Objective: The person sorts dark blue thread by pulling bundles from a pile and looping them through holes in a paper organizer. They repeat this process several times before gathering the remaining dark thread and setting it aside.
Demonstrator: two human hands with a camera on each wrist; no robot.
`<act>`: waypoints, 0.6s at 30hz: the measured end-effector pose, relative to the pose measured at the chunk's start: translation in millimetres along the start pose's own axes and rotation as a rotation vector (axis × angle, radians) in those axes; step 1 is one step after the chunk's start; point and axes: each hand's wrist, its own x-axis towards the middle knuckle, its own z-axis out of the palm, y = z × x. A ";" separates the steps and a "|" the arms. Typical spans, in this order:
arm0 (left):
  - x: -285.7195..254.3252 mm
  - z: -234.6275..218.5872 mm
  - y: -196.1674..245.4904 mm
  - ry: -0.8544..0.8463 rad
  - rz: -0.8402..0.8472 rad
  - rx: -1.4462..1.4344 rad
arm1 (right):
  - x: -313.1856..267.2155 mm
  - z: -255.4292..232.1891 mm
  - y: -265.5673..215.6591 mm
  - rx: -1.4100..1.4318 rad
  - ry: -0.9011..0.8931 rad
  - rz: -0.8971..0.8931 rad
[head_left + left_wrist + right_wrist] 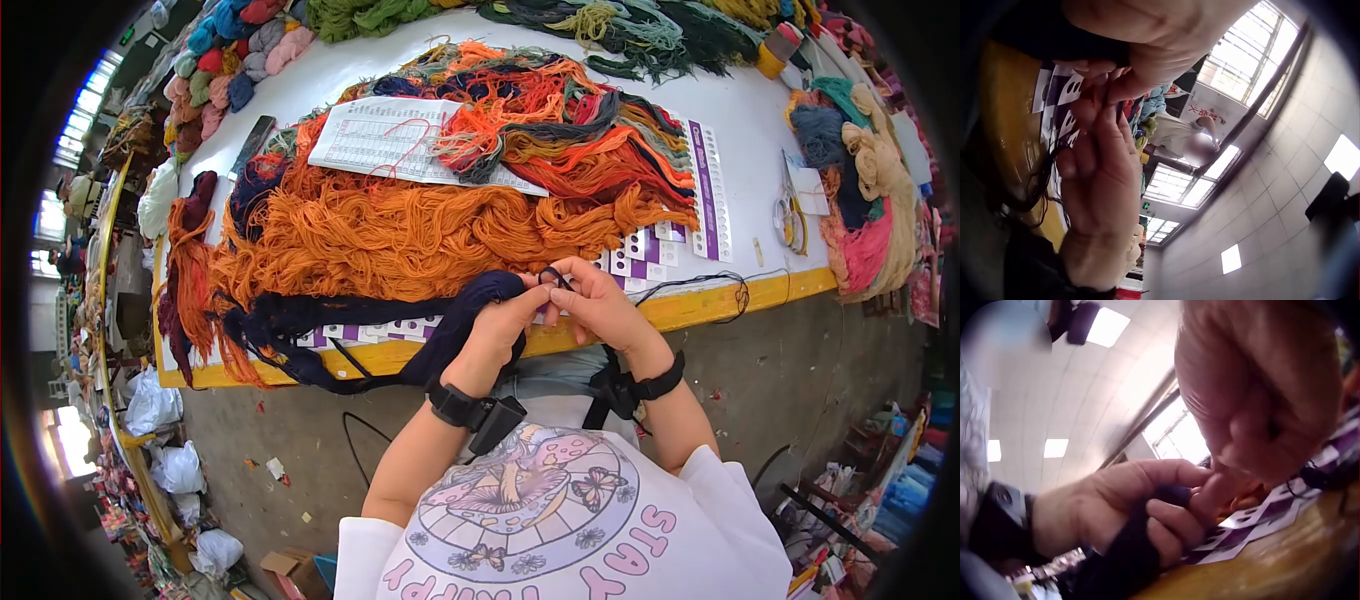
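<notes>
In the head view my left hand grips the end of a navy skein of yarn, whose length trails left along the table's front edge. In the right wrist view its fingers curl round the navy yarn. My right hand meets it, thumb and forefinger pinching a dark strand at the skein's end. The fingertips of both hands come together in the left wrist view, where the right hand shows below the left. Loose dark threads lie on the table just right of the hands.
Behind the hands lies a heap of orange yarn with a printed sheet on it. Purple-and-white punched cards stick out from beneath. Scissors lie at the right. A yellow edge borders the table.
</notes>
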 end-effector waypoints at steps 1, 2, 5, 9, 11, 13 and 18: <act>1.9 -2.1 -3.1 0.016 -0.012 0.003 | 1.6 0.8 1.7 -0.235 0.103 -0.106; 1.6 -1.9 -7.2 0.092 0.144 0.193 | 2.7 1.5 3.0 -0.470 0.205 -0.212; -1.6 3.1 -15.4 0.285 0.516 0.631 | 6.1 -0.6 4.1 -0.847 0.402 -0.322; 0.9 2.5 -10.0 0.327 0.499 0.858 | 12.2 -8.5 12.1 -0.879 0.486 -0.355; 4.9 4.7 -6.9 0.293 0.392 0.968 | 11.7 -7.8 12.8 -0.846 0.502 -0.319; 9.7 9.0 -5.5 0.289 0.316 1.083 | 13.1 -5.8 12.0 -0.826 0.529 -0.280; 3.6 -2.8 -0.1 0.178 0.120 0.638 | 11.1 0.8 6.4 -0.730 0.549 -0.228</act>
